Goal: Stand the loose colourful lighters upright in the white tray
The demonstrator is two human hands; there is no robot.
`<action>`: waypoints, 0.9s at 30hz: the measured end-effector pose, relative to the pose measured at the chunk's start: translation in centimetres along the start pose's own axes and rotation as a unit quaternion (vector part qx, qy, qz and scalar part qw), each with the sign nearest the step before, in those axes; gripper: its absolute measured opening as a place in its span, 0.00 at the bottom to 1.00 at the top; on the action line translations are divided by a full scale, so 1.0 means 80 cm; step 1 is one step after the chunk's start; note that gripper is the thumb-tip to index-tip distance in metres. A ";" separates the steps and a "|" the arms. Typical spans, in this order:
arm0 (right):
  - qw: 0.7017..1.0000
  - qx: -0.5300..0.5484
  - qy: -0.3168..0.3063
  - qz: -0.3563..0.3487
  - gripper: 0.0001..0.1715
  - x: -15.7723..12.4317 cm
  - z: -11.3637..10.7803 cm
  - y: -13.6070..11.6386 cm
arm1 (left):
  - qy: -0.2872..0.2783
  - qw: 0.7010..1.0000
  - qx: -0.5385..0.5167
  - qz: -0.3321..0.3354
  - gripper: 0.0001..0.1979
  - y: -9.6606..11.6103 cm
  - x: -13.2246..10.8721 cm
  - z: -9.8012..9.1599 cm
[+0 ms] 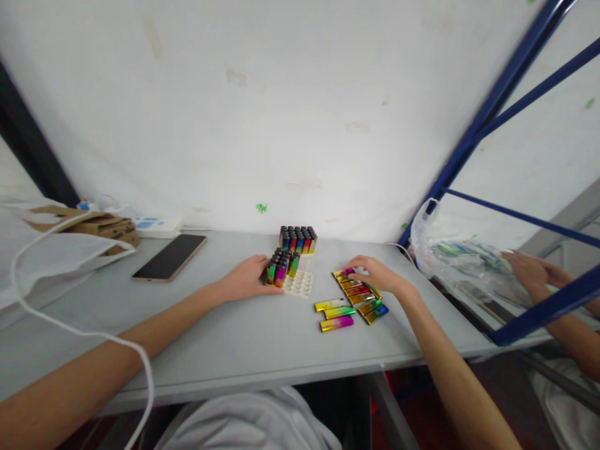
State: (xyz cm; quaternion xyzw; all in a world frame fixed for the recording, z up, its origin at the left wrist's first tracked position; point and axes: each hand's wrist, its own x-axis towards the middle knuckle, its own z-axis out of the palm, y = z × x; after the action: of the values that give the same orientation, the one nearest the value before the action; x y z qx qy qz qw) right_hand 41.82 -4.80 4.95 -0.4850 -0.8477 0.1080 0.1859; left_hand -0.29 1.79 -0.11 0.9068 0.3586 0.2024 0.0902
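Note:
My left hand (247,277) rests on the grey table (225,337) with its fingers against the left side of a white holed tray (300,285); the fingers look curled on the tray's edge. Several rainbow-coloured lighters (281,265) stand upright in that tray. My right hand (375,272) lies over a row of loose lighters (359,292), fingertips pinching the top one (344,272). Three more lighters (334,314) lie flat in front. A second full block of upright lighters (297,240) stands near the wall.
A phone (169,257) lies face up at the left, beside a cardboard box (100,226), a power strip (157,224) and a white cable (70,325). At the right, past a blue frame (534,309), another person's hands (532,270) reach by a plastic bag (450,256).

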 end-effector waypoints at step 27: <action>0.838 0.521 0.154 0.048 0.39 0.108 0.077 -0.120 | 0.006 1.000 0.020 -0.018 0.35 0.010 -0.002 -0.001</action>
State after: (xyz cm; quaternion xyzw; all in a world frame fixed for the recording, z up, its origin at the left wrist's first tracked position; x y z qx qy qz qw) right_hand 27.75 -2.27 4.65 -0.3667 -0.6025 0.4667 0.5337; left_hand 0.08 1.08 0.16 0.9006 0.3792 0.1990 0.0738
